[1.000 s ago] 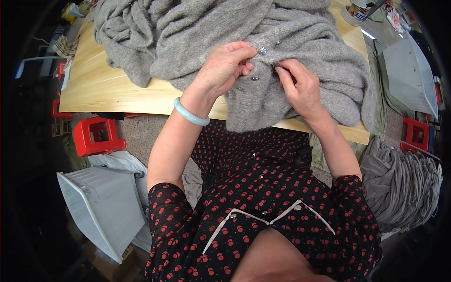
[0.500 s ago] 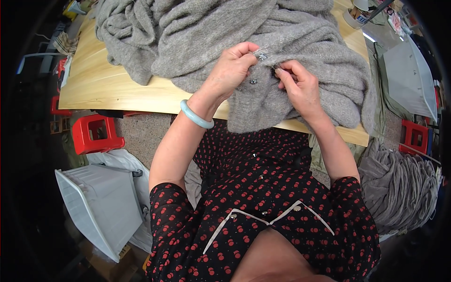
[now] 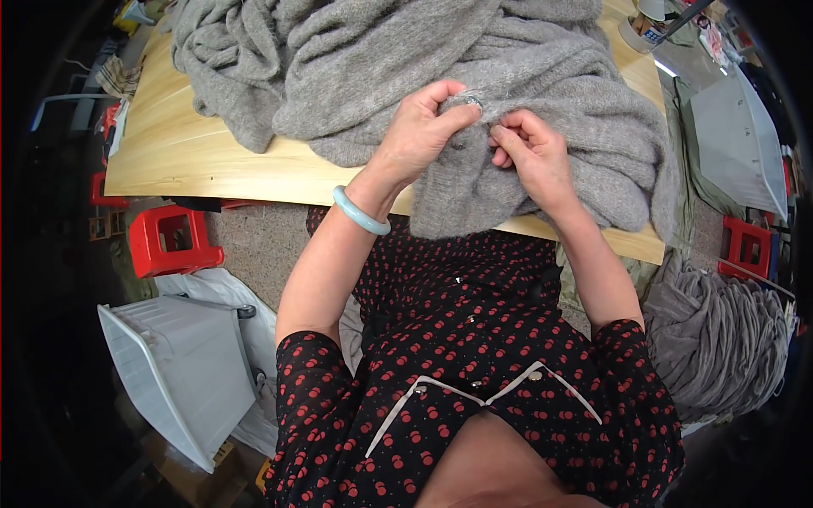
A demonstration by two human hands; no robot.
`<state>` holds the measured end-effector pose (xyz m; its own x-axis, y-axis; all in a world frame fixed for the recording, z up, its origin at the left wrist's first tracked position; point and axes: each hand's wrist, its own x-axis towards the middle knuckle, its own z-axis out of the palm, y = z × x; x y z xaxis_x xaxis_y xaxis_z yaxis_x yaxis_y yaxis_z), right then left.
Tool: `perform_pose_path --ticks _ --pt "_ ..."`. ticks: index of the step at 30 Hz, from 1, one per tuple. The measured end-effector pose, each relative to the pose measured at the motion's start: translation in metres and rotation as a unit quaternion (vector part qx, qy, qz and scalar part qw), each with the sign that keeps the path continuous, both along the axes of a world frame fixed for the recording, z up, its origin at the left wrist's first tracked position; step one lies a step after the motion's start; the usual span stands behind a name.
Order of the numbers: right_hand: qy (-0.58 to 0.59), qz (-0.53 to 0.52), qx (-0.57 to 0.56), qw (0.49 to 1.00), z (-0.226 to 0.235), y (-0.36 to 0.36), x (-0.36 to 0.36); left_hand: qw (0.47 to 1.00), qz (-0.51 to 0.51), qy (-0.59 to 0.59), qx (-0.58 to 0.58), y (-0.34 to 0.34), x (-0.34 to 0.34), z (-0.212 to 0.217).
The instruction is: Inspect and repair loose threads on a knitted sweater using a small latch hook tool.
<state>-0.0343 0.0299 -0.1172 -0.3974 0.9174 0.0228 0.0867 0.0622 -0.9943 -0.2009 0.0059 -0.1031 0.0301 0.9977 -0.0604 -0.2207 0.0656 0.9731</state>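
A fuzzy grey knit garment (image 3: 461, 190) lies in folds on the table, its near ribbed edge hanging over the front. My left hand (image 3: 423, 127) is closed on the knit, thumb pressing beside a shiny button (image 3: 475, 102) that pokes out past the thumb tip. Just to the right, my right hand (image 3: 535, 154) is closed in a pinch, thumb against forefinger, close to the same stretch of knit. What sits between those fingertips is too small to make out. A pale blue bangle (image 3: 360, 212) rings my left forearm.
More grey knit (image 3: 229, 68) covers the far part of the wooden table (image 3: 161, 152). Red stools (image 3: 174, 241) and pale plastic bins (image 3: 190, 364) stand at floor level on both sides. Lower right is a heap of grey knitwear (image 3: 720, 339). A container (image 3: 639, 34) sits at the table's far right.
My left thumb has slid right, over to the shiny button. The right fingers have drawn slightly left, and the dark thing seen at their tips no longer shows.
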Motion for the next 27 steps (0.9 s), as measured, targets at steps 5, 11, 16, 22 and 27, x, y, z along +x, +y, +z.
perform_pose_path --ticks 5,11,16,22,27 --pt "0.032 0.047 -0.092 0.994 -0.005 0.004 -0.001 0.997 0.014 0.074 0.009 -0.001 -0.006 -0.008" --pt "0.064 0.088 -0.148 0.983 -0.001 0.009 0.002 0.998 -0.027 0.051 0.014 0.000 -0.011 -0.003" --pt "0.001 0.030 0.036 0.999 -0.009 0.006 -0.004 0.999 -0.014 0.032 0.024 0.001 -0.008 -0.015" --pt "0.003 0.012 0.007 1.000 -0.005 0.008 -0.013 0.998 -0.002 0.037 0.045 0.007 -0.011 -0.019" --pt "0.014 0.042 -0.069 0.997 -0.008 0.010 -0.015 0.999 0.006 0.036 0.032 0.007 -0.010 -0.018"
